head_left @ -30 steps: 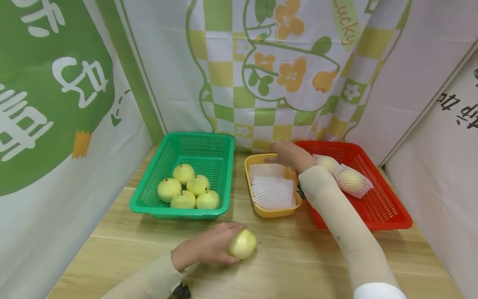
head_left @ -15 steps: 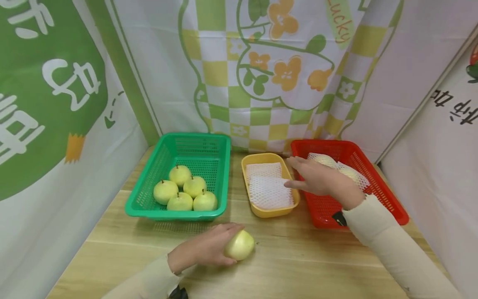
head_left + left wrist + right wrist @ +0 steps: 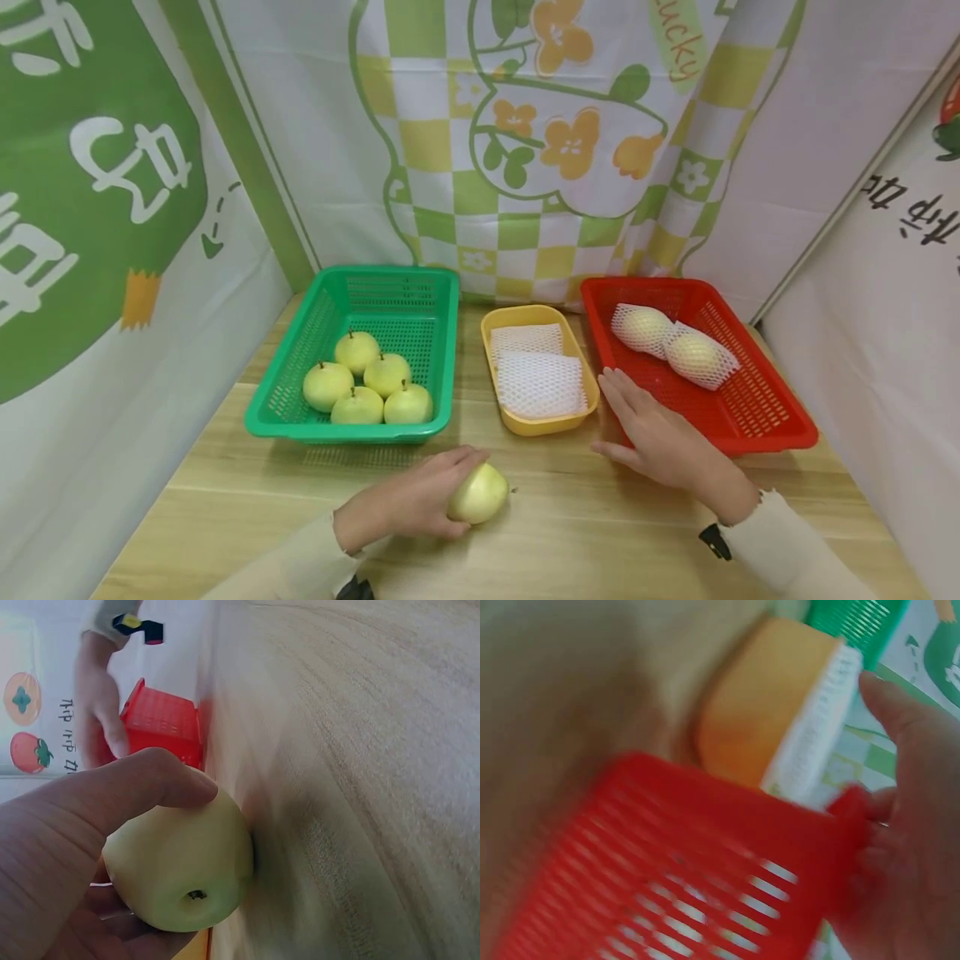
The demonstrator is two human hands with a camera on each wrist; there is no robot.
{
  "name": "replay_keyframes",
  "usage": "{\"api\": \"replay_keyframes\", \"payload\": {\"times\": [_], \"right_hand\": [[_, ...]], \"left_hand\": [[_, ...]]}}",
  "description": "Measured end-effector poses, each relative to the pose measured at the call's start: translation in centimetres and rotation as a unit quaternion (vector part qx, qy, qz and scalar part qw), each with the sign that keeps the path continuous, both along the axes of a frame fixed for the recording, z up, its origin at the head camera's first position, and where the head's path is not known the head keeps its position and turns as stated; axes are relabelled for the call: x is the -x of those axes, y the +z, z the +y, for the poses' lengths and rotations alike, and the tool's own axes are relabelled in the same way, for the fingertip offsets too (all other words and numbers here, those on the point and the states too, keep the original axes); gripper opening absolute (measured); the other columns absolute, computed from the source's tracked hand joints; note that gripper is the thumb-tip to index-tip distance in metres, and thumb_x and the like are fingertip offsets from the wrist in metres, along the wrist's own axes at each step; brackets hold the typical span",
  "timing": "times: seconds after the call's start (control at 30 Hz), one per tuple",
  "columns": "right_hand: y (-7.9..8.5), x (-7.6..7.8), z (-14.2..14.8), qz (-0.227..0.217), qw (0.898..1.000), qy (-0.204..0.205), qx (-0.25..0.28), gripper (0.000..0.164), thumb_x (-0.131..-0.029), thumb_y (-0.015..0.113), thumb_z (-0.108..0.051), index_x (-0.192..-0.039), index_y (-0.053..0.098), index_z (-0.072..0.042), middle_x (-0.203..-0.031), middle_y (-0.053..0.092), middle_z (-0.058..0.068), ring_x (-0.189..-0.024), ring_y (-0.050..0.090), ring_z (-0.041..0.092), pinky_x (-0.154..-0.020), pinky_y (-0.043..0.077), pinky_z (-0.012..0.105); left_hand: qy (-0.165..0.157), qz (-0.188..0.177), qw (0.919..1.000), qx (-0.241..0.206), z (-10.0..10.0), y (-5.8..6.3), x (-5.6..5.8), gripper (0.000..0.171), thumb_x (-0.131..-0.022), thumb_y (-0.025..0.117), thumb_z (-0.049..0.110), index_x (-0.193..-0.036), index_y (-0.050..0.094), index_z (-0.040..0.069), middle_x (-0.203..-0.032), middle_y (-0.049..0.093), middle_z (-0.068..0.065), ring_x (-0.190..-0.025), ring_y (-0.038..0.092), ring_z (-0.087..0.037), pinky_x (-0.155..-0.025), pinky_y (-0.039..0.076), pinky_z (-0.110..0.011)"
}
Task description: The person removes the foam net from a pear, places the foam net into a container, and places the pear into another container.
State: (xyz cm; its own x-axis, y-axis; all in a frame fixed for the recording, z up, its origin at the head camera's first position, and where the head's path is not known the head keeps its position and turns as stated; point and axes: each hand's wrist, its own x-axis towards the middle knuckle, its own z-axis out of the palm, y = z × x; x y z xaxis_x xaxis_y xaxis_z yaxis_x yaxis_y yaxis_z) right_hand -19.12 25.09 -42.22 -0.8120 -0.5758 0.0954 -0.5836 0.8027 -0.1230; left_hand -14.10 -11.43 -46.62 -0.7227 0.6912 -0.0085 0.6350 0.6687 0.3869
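Observation:
My left hand (image 3: pixel 416 498) grips a yellow-green pear (image 3: pixel 482 493) that lies on its side on the table, stem end toward the right. In the left wrist view the thumb lies across the pear (image 3: pixel 184 862), its blossom end facing the camera. With fingers extended and holding nothing, my right hand (image 3: pixel 671 450) hovers at the front left corner of the red basket (image 3: pixel 750 408). Two pears in white foam nets (image 3: pixel 697 357) lie in that basket. Beside it, a yellow tray (image 3: pixel 538 427) holds flat white foam nets (image 3: pixel 542 385).
A green basket (image 3: pixel 442 350) with several bare pears (image 3: pixel 358 407) stands at the left on the wooden table (image 3: pixel 570 542). Printed cloth walls (image 3: pixel 517 242) close off the back and both sides.
My right hand has come back from above the yellow tray, moving right and nearer, past the red basket's left side. The left hand keeps its grip on the pear.

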Motion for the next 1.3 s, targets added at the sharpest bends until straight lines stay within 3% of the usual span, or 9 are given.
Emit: {"api": "replay_keyframes", "payload": {"times": [0.13,0.27,0.5,0.63,0.8,0.97,1.07,1.2,1.3], "right_hand": [[-2.2,-0.4,-0.1,0.062,0.998,0.006,0.002,0.097,-0.097,0.075,-0.047,-0.163,0.028,0.006,-0.172,0.027,0.027,-0.159,0.03,0.045,-0.121,0.04,0.058],[-3.3,-0.2,-0.6,0.128,0.992,0.002,-0.025,0.097,-0.096,0.075,-0.047,-0.161,0.03,0.008,-0.17,0.032,0.028,-0.157,0.034,0.044,-0.122,0.042,0.056],[-3.8,-0.3,-1.0,0.143,0.989,-0.007,-0.047,0.096,-0.097,0.073,-0.048,-0.162,0.029,0.008,-0.17,0.032,0.027,-0.157,0.037,0.042,-0.122,0.043,0.054],[-3.9,-0.5,-1.0,0.139,0.989,-0.012,-0.045,0.096,-0.097,0.073,-0.048,-0.162,0.03,0.007,-0.17,0.032,0.027,-0.157,0.036,0.042,-0.122,0.042,0.054],[-3.9,-0.5,-0.8,0.148,0.988,-0.02,-0.04,0.095,-0.095,0.075,-0.046,-0.161,0.032,0.008,-0.169,0.034,0.027,-0.156,0.037,0.043,-0.122,0.043,0.054],[-3.8,-0.5,-0.6,0.153,0.987,-0.02,-0.036,0.094,-0.095,0.076,-0.046,-0.16,0.034,0.008,-0.168,0.036,0.027,-0.155,0.038,0.043,-0.121,0.044,0.055],[-3.9,-0.5,-0.6,0.154,0.987,-0.019,-0.034,0.094,-0.095,0.077,-0.045,-0.16,0.034,0.008,-0.168,0.036,0.027,-0.155,0.039,0.043,-0.121,0.044,0.055],[-4.0,-0.5,-0.6,0.153,0.988,-0.018,-0.034,0.095,-0.095,0.077,-0.045,-0.161,0.032,0.008,-0.168,0.035,0.027,-0.155,0.039,0.044,-0.12,0.045,0.056],[-4.1,-0.5,-0.6,0.151,0.988,-0.019,-0.037,0.096,-0.095,0.076,-0.046,-0.161,0.032,0.007,-0.169,0.035,0.027,-0.155,0.038,0.043,-0.121,0.044,0.055]], "left_hand": [[-0.009,0.01,0.9999,-0.004,0.0,0.1,0.0,0.088,-0.078,0.089,0.021,-0.151,0.047,-0.002,-0.145,0.058,-0.015,-0.124,0.064,-0.028,-0.103,0.06,-0.041],[-0.012,0.02,0.9996,-0.015,0.0,0.0,0.0,0.085,-0.075,0.089,0.019,-0.148,0.049,-0.001,-0.14,0.058,-0.012,-0.119,0.063,-0.023,-0.101,0.06,-0.038],[-0.01,0.035,0.9984,-0.042,-0.1,0.5,-0.4,0.079,-0.072,0.093,0.024,-0.138,0.057,0.004,-0.13,0.064,-0.005,-0.111,0.066,-0.018,-0.095,0.061,-0.032],[-0.005,0.044,0.9963,-0.074,-0.1,2.1,-0.6,0.079,-0.071,0.094,0.028,-0.138,0.058,0.009,-0.126,0.067,-0.002,-0.107,0.067,-0.015,-0.09,0.061,-0.03],[-0.004,0.082,0.9867,-0.14,-0.4,5.4,0.0,0.082,-0.07,0.094,0.027,-0.141,0.055,0.013,-0.129,0.064,-0.003,-0.109,0.067,-0.015,-0.087,0.062,-0.03],[0.012,0.145,0.9723,-0.183,-1.6,9.3,2.1,0.085,-0.068,0.094,0.024,-0.143,0.057,0.008,-0.133,0.061,-0.007,-0.109,0.067,-0.019,-0.085,0.063,-0.032],[0.036,0.157,0.9691,-0.187,-2.9,11.4,3.9,0.08,-0.069,0.092,0.022,-0.14,0.059,0.007,-0.131,0.061,-0.008,-0.108,0.066,-0.021,-0.082,0.063,-0.034],[0.081,0.162,0.9681,-0.174,-5.2,13.4,6.8,0.075,-0.071,0.092,0.02,-0.137,0.059,0.005,-0.129,0.063,-0.012,-0.107,0.066,-0.027,-0.08,0.062,-0.041],[0.133,0.176,0.9645,-0.144,-7.5,14.2,9.3,0.073,-0.073,0.092,0.023,-0.136,0.06,0.003,-0.126,0.066,-0.015,-0.103,0.066,-0.032,-0.079,0.06,-0.048]]}}
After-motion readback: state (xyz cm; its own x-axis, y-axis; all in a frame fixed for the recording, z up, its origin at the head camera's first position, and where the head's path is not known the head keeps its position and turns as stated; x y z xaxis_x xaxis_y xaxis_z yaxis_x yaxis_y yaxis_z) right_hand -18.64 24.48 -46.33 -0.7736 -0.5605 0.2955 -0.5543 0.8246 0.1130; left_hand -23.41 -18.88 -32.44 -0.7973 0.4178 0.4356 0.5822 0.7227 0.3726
